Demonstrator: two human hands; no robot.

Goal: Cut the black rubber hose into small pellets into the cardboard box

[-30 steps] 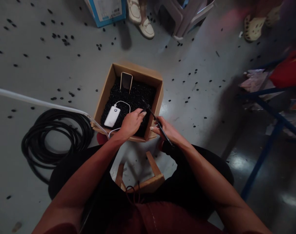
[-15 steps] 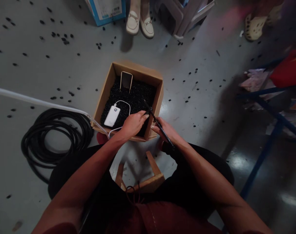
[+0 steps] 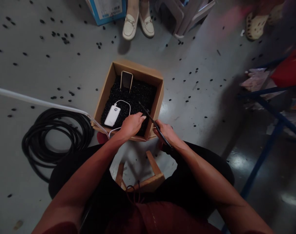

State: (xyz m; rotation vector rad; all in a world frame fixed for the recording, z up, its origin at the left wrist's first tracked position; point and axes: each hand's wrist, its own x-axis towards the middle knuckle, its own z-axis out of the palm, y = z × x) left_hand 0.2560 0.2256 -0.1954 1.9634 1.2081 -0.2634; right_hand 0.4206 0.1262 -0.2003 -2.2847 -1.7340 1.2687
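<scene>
Looking down, the head view is showing a gray floor (image 3: pixel 87 71), where lots of little black bits (image 3: pixel 64 39) are lying about. A brown cardboard box (image 3: pixel 158 100) is sitting on it, and small black pieces (image 3: pixel 141 91) are covering its bottom. A phone (image 3: pixel 126 80) is standing up near the far wall of the box, and a white power bank (image 3: pixel 112 116) is lying on the pieces. The right hand (image 3: pixel 166 132) is gripping a thin black tool (image 3: pixel 152 121), and the tool's tip is pointing over the box. The left hand (image 3: pixel 133 124) is curling just beside the tool; I cannot tell if its fingers are pinching anything. A coiled black hose (image 3: pixel 32 139) is resting on the left. Past the box, someone's white shoes (image 3: pixel 129 28) are standing between a blue carton (image 3: pixel 110 21) and a plastic stool (image 3: pixel 181 27). A blue frame (image 3: pixel 262 156) is standing on the right.
</scene>
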